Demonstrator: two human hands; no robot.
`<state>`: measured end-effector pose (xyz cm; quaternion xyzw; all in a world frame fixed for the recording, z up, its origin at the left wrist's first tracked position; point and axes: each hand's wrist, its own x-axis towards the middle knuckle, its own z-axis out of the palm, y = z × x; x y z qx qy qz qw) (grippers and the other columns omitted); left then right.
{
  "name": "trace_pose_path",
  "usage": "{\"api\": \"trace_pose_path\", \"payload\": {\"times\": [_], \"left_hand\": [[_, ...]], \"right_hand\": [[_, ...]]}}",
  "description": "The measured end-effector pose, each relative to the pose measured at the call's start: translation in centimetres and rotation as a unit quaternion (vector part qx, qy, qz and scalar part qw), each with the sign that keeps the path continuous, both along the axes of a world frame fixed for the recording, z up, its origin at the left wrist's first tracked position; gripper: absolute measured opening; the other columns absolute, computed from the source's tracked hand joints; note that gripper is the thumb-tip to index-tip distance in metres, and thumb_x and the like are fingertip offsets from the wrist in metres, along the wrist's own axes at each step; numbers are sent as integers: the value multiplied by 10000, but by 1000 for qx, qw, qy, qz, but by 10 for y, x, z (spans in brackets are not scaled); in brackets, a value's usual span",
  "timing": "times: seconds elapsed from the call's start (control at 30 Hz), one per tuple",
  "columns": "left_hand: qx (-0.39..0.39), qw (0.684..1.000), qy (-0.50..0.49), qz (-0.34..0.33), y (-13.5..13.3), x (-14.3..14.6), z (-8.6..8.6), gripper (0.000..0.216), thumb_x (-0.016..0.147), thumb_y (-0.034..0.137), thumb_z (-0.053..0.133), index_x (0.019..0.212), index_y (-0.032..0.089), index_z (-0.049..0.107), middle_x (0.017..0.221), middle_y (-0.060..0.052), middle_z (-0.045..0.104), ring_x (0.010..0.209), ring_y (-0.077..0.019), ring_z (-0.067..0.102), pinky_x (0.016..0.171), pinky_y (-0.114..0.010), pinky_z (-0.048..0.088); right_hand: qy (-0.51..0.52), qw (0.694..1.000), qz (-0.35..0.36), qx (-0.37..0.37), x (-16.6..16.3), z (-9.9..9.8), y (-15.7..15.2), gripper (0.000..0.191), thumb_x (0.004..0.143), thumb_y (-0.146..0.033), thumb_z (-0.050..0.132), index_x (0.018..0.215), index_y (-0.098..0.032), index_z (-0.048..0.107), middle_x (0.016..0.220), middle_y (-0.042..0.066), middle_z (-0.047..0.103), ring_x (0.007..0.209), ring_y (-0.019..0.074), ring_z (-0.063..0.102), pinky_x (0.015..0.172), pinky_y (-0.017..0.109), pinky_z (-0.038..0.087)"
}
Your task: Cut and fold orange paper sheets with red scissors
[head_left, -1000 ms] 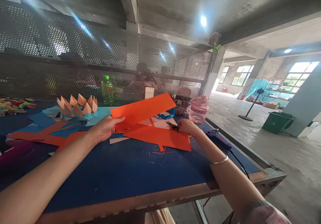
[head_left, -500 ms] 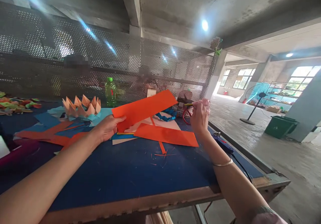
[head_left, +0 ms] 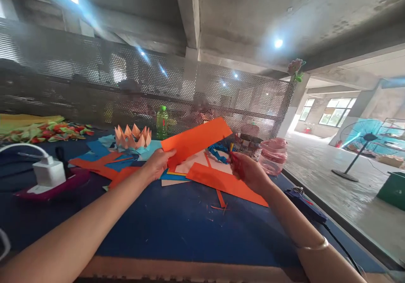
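Note:
My left hand [head_left: 157, 164] pinches an orange paper strip [head_left: 199, 139] by its lower left end and holds it tilted above the table. My right hand [head_left: 249, 173] is closed around red-handled scissors [head_left: 238, 164], partly hidden by the fingers, close to the strip's right end. Beneath lies another orange paper strip [head_left: 221, 180], on a stack of pink, blue and yellow paper. Behind my right hand is a blue folded-paper piece [head_left: 218, 153]. A pale orange folded-paper ring with points [head_left: 133, 137] sits on light blue paper at the left.
A green bottle [head_left: 162, 123] stands at the back, a pink clear jar [head_left: 272, 158] at the right. A blue glue gun [head_left: 305, 205] with a cord lies near the right edge. At left are a white charger [head_left: 49, 173] on a purple power strip [head_left: 76, 177] and a pile of coloured scraps [head_left: 47, 131].
My right hand has come from the back right towards the orange strip and now grips the red-handled scissors. My left hand still holds the strip. The view has turned left.

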<state>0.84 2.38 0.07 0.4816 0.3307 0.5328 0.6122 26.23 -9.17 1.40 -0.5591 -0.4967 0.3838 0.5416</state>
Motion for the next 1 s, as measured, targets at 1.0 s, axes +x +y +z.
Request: {"api": "trace_pose_path", "payload": {"times": [1.0], "left_hand": [[6, 993, -45, -113, -44, 24, 5, 476, 666, 304, 805, 1093, 128, 690, 1002, -121, 767, 928, -315, 717, 787, -409, 574]], "right_hand": [[-97, 973, 198, 74, -40, -37, -13, 445, 891, -632, 483, 1009, -203, 463, 692, -60, 387, 495, 57, 382, 463, 215, 322]]}}
